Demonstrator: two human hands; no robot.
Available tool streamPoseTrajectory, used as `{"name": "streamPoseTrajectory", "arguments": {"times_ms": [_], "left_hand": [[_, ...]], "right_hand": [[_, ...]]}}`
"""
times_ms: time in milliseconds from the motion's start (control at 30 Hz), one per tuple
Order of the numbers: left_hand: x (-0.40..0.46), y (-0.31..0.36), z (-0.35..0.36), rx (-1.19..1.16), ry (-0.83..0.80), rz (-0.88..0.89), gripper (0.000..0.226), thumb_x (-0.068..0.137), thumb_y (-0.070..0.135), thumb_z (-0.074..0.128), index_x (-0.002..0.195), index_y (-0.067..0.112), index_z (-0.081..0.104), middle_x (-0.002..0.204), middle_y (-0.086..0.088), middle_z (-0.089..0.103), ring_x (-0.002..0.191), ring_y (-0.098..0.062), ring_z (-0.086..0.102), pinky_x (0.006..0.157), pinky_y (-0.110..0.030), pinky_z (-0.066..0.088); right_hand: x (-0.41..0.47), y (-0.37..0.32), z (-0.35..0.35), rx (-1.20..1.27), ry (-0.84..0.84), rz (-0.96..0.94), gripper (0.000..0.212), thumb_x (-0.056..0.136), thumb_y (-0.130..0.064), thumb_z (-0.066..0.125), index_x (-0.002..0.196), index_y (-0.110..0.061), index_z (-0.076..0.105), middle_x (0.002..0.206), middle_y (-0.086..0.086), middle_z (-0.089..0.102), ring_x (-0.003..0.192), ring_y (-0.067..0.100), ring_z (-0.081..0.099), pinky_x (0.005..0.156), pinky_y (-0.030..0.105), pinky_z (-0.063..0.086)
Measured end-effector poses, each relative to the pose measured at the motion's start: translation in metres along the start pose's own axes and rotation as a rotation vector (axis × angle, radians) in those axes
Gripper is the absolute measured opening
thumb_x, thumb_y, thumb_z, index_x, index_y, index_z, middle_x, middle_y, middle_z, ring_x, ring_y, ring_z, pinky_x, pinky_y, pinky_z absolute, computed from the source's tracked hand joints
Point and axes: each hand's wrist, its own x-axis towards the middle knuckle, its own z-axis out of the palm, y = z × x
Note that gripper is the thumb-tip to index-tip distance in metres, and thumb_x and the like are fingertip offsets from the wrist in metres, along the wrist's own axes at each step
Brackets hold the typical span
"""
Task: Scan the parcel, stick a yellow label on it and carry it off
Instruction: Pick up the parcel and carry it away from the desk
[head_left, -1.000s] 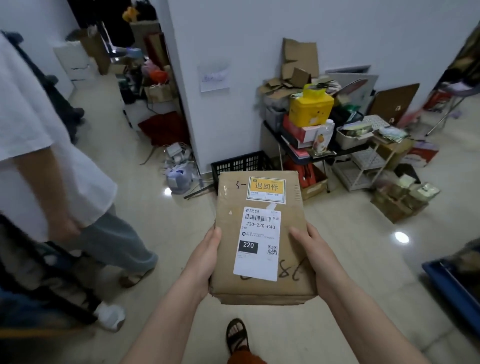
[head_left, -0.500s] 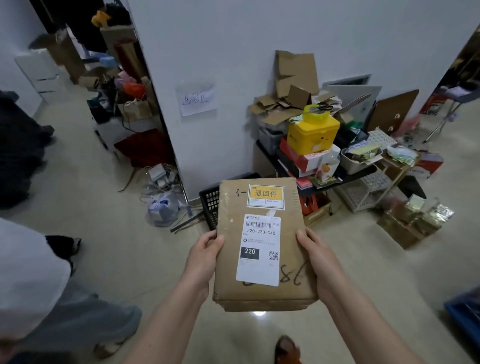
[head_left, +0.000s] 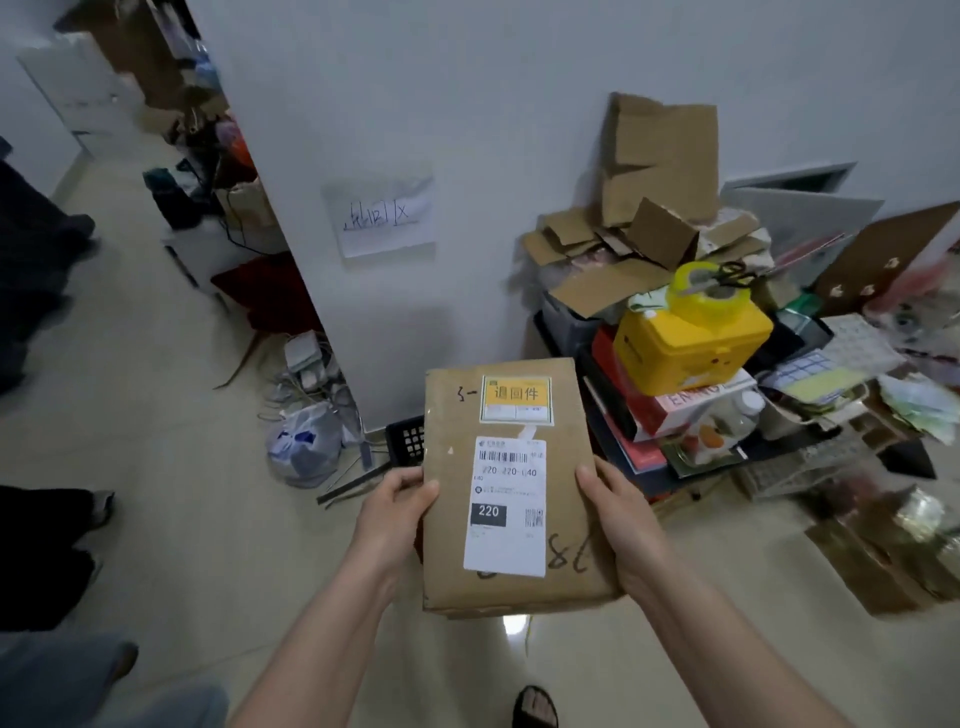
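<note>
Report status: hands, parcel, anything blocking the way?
Left hand and right hand both gripping parcel. Yellow label on. Black crate and cluttered pile ahead.

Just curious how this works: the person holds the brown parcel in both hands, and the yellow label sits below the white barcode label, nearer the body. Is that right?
Not quite. In the head view the yellow label sits above the white barcode label, at the parcel's far end. The rest is right: the left hand and right hand hold it.
</note>
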Motion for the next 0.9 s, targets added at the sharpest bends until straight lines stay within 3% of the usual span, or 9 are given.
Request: {"name": "streamPoseTrajectory", "arguments": {"times_ms": [100, 200, 267, 433, 533, 700, 900], "left_hand": [[0.048, 0.009, 0.003, -0.019, 0.026, -0.039, 0.011, 0.090, 0.009, 0.059, 0.101, 0.010, 0.062, 0.093, -0.006, 0.069, 0.078, -0.016, 0.063, 0.072, -0.029, 0.051], [0.101, 0.016, -0.002, -0.035, 0.060, -0.091, 0.017, 0.088, 0.008, 0.061, 0.105, 0.008, 0.062, 0.100, -0.010, 0.070, 0.085, -0.019, 0.064, 0.081, -0.035, 0.051], [0.140, 0.016, -0.005, -0.026, 0.064, -0.120, 0.018, 0.088, 0.009, 0.061, 0.106, 0.008, 0.062, 0.104, -0.010, 0.070, 0.087, -0.020, 0.065, 0.079, -0.033, 0.053], [0.234, 0.022, -0.006, 0.026, 0.067, -0.162, 0.025, 0.089, 0.007, 0.060, 0.113, 0.010, 0.053, 0.110, -0.010, 0.064, 0.084, -0.015, 0.061, 0.065, -0.027, 0.047], [0.285, 0.015, -0.004, 0.109, 0.055, -0.161, 0.043, 0.089, 0.008, 0.059, 0.130, 0.015, 0.047, 0.122, -0.011, 0.062, 0.099, -0.021, 0.062, 0.076, -0.031, 0.050], [0.344, -0.023, 0.011, 0.197, 0.067, -0.209, 0.038, 0.089, 0.010, 0.058, 0.125, 0.020, 0.052, 0.124, -0.002, 0.062, 0.099, -0.015, 0.061, 0.077, -0.030, 0.049], [0.423, -0.104, 0.044, 0.133, 0.097, -0.353, 0.052, 0.085, 0.017, 0.064, 0.131, 0.027, 0.045, 0.112, 0.008, 0.061, 0.084, -0.002, 0.060, 0.056, -0.015, 0.045]], "right_hand": [[0.052, -0.016, 0.016, -0.026, -0.053, 0.022, 0.039, 0.094, -0.035, 0.052, 0.132, -0.025, 0.049, 0.105, 0.000, 0.069, 0.089, 0.015, 0.067, 0.064, 0.027, 0.051], [0.103, -0.026, 0.040, -0.049, -0.071, 0.069, 0.041, 0.093, -0.032, 0.054, 0.132, -0.021, 0.050, 0.107, 0.001, 0.068, 0.094, 0.017, 0.066, 0.076, 0.033, 0.054], [0.138, -0.026, 0.054, -0.066, -0.086, 0.096, 0.039, 0.093, -0.029, 0.055, 0.131, -0.020, 0.051, 0.107, 0.001, 0.069, 0.096, 0.017, 0.066, 0.082, 0.035, 0.054], [0.214, -0.020, 0.089, -0.084, -0.080, 0.172, 0.031, 0.095, -0.020, 0.052, 0.126, -0.023, 0.053, 0.106, 0.000, 0.069, 0.095, 0.015, 0.065, 0.074, 0.026, 0.051], [0.259, -0.009, 0.103, -0.126, -0.069, 0.238, 0.028, 0.096, -0.014, 0.050, 0.123, -0.019, 0.055, 0.103, 0.001, 0.069, 0.093, 0.013, 0.064, 0.070, 0.022, 0.049], [0.335, 0.028, 0.119, -0.192, -0.065, 0.348, 0.027, 0.097, -0.011, 0.047, 0.121, -0.018, 0.057, 0.102, 0.001, 0.068, 0.090, 0.013, 0.064, 0.068, 0.021, 0.049], [0.440, 0.106, 0.132, -0.239, -0.109, 0.451, 0.031, 0.096, -0.006, 0.044, 0.115, -0.028, 0.055, 0.096, -0.005, 0.067, 0.084, 0.012, 0.063, 0.061, 0.026, 0.047]]}}
